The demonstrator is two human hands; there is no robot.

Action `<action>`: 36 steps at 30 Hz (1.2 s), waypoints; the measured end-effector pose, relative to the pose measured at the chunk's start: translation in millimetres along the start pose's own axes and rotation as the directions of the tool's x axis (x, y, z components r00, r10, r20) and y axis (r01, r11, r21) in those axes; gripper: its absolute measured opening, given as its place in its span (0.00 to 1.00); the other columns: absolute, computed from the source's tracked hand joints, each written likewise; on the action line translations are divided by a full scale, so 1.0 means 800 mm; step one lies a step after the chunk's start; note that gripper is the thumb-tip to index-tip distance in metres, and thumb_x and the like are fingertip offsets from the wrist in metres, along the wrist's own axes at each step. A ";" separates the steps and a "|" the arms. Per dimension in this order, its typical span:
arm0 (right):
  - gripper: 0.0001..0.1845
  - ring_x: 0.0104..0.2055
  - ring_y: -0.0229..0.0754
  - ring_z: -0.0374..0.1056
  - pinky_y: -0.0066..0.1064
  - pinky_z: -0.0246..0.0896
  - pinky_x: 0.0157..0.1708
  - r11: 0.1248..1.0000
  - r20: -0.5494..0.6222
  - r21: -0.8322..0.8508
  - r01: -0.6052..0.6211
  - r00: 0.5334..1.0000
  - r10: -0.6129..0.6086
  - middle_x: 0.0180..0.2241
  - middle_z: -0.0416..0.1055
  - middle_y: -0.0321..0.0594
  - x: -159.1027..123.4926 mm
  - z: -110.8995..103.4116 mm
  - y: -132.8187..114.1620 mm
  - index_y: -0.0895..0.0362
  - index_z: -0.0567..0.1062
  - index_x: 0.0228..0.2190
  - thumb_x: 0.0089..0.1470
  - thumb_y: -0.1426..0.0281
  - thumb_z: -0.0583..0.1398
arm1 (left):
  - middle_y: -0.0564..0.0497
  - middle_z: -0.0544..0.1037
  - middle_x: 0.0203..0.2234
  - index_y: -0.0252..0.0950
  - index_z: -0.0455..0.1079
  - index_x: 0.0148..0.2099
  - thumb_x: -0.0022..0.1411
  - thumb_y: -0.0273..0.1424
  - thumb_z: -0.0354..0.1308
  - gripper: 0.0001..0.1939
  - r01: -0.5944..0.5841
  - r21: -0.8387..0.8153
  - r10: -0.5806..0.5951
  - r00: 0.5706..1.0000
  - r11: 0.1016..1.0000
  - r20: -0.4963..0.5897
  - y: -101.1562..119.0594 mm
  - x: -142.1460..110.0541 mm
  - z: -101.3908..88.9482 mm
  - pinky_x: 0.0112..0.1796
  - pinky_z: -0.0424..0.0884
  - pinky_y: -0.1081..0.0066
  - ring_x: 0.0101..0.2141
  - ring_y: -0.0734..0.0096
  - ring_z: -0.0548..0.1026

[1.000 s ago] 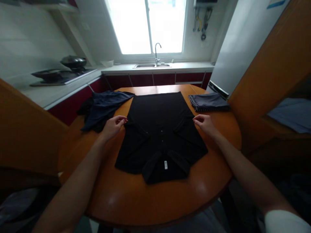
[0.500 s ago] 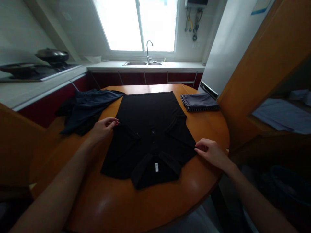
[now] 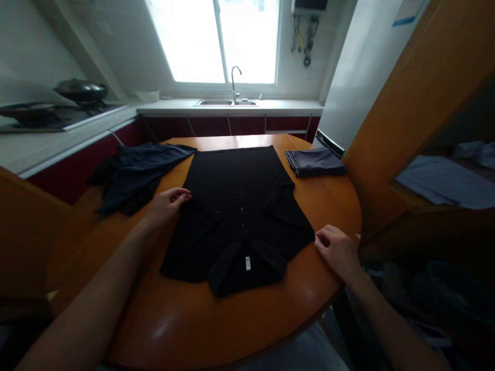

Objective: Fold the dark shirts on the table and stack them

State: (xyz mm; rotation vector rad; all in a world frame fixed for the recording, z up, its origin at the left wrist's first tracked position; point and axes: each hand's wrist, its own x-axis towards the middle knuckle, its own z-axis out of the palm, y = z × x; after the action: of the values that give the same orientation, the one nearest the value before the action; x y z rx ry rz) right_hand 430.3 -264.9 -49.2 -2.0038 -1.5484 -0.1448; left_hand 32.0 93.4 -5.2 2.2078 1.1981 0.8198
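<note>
A black polo shirt (image 3: 235,175) lies spread on the round wooden table (image 3: 162,319), its collar and white neck label towards me. Its short sleeves stick out to both sides. My left hand (image 3: 168,206) is at the shirt's left edge by the sleeve, thumb and fingertips pinched together on the cloth. At the opposite side, my right hand (image 3: 336,250) pinches the outer corner of the right sleeve between thumb and fingers, stretching it sideways.
Dark blue and black garments (image 3: 135,175) lie loosely heaped at the table's left. A folded dark grey cloth (image 3: 315,162) with a patterned edge rests at the back right. Beyond are a sink (image 3: 216,102), a stove with a lidded pan (image 3: 81,91) and a refrigerator (image 3: 356,77).
My right hand has moved slightly outward to the right, drawing the sleeve corner with it. My left hand stays nearly in place, and the view has shifted a little.
</note>
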 end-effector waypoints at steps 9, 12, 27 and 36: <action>0.22 0.58 0.53 0.66 0.48 0.61 0.58 0.996 -0.081 0.090 0.025 0.997 -0.018 0.55 0.72 0.50 0.020 -0.003 -0.016 0.54 0.71 0.56 0.66 0.66 0.49 | 0.45 0.82 0.36 0.36 0.75 0.44 0.57 0.47 0.56 0.22 -0.001 -0.008 0.001 1.000 1.000 -0.005 0.001 -0.001 0.000 0.43 0.74 0.63 0.37 0.58 0.79; 0.30 0.69 0.52 0.53 0.52 0.50 0.65 0.988 0.124 0.047 0.144 0.981 -0.149 0.67 0.57 0.49 0.015 0.012 -0.028 0.55 0.58 0.67 0.68 0.60 0.49 | 0.45 0.82 0.36 0.37 0.75 0.43 0.57 0.47 0.56 0.21 -0.016 -0.024 0.015 1.000 1.000 -0.009 0.006 -0.003 0.000 0.42 0.74 0.63 0.37 0.58 0.80; 0.33 0.72 0.49 0.43 0.51 0.44 0.68 0.953 0.248 0.048 0.298 0.921 -0.301 0.70 0.48 0.48 0.071 0.019 -0.067 0.59 0.55 0.68 0.69 0.56 0.45 | 0.46 0.82 0.36 0.35 0.75 0.44 0.59 0.47 0.56 0.22 -0.030 -0.062 0.031 0.999 0.998 0.018 0.010 -0.007 0.008 0.43 0.73 0.64 0.39 0.59 0.80; 0.36 0.73 0.49 0.36 0.54 0.36 0.69 0.863 0.460 0.135 0.486 0.741 -0.489 0.71 0.43 0.48 0.138 0.095 -0.086 0.56 0.50 0.69 0.68 0.52 0.46 | 0.47 0.82 0.37 0.35 0.75 0.43 0.62 0.45 0.54 0.19 -0.062 -0.060 0.064 0.998 0.996 0.021 0.019 -0.016 0.012 0.43 0.74 0.65 0.39 0.61 0.80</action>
State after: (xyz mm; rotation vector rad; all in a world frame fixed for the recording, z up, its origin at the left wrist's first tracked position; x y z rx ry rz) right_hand 382.4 -122.7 -37.6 -1.6459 -2.3781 0.1749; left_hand 41.8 73.6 -5.2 2.2111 1.0845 0.8419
